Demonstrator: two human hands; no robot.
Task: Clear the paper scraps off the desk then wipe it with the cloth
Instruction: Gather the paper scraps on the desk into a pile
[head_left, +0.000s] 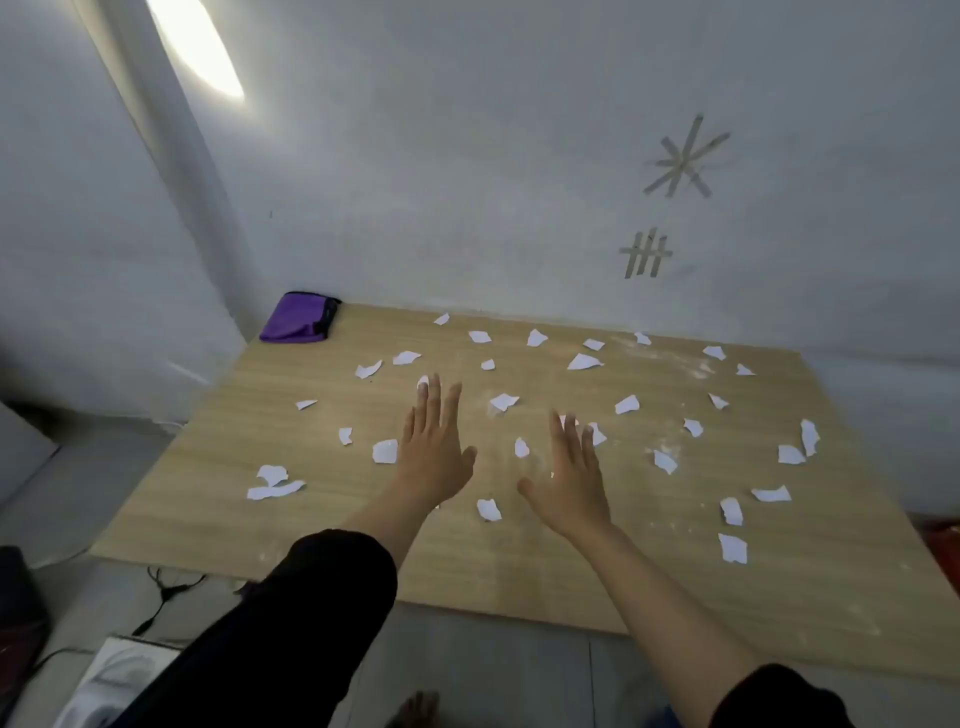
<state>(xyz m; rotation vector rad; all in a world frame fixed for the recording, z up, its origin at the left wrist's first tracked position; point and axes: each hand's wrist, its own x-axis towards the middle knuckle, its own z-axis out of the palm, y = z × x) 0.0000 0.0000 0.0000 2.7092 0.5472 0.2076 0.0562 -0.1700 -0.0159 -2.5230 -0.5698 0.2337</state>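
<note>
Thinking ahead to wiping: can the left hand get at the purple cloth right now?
Probably yes: the left hand is open, and only flat paper scraps lie between it and the purple cloth.

We're holding our left hand (434, 447) and right hand (571, 478) side by side out over the middle of the desk (519, 571). Paper scraps (584, 361) are lying all around them: left, right, ahead, one between the two hands, one just behind the gap. The cloth (298, 325) is sitting well ahead and left of the left hand, at the desk's far corner by the wall (467, 182).
</note>
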